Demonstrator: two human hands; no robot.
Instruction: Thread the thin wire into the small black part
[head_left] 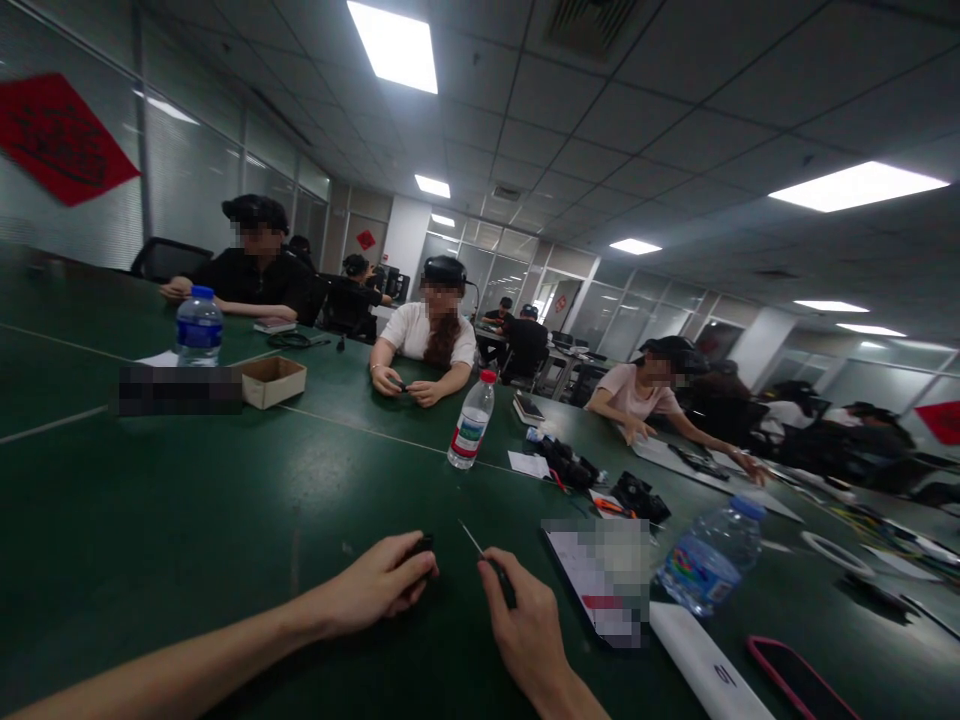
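My left hand is closed around a small black piece, most of it hidden by the fingers. To its right, my right hand grips a screwdriver by its dark handle. The thin metal shaft points up and left, toward the black piece but apart from it. Both hands are just above the green table. Right of my right hand lies a pale flat object, partly blurred out.
A red-capped bottle stands ahead, a blue-capped bottle at right. Nearby are a white box, a phone and black devices. Farther off stand an open cardboard box and another bottle. Several people sit around.
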